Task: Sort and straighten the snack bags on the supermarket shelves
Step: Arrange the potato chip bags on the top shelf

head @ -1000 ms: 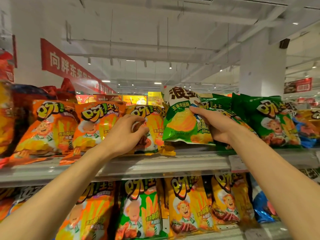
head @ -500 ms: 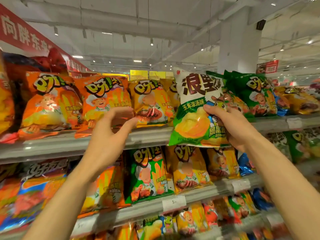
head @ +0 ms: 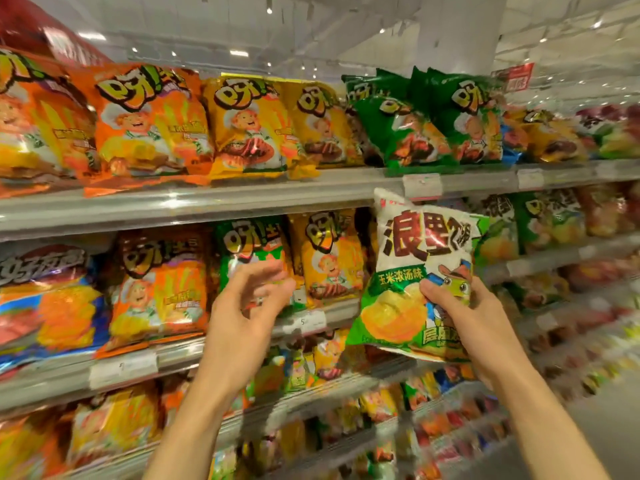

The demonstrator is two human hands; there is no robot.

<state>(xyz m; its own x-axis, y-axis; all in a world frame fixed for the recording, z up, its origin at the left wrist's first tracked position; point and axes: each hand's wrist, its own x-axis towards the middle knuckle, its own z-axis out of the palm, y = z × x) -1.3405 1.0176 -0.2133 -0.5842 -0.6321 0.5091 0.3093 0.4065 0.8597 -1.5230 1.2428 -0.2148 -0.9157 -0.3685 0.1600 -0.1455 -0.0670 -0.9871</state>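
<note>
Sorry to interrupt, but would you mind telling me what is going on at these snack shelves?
A person is sorting snack bags. The right hand grips a white and green chip bag, held in the air in front of the second shelf. The left hand is empty, fingers loosely spread near a green bag on that shelf. Orange, yellow and green bags fill the top shelf.

white ceiling (head: 214, 26) with small spot lights far above, white square column (head: 460, 32) far right, red banner (head: 31, 29) upper left, red hanging sign (head: 516, 77) beside column, white price tags (head: 421, 186) on shelf rail, grey floor (head: 609, 427) lower right
</note>
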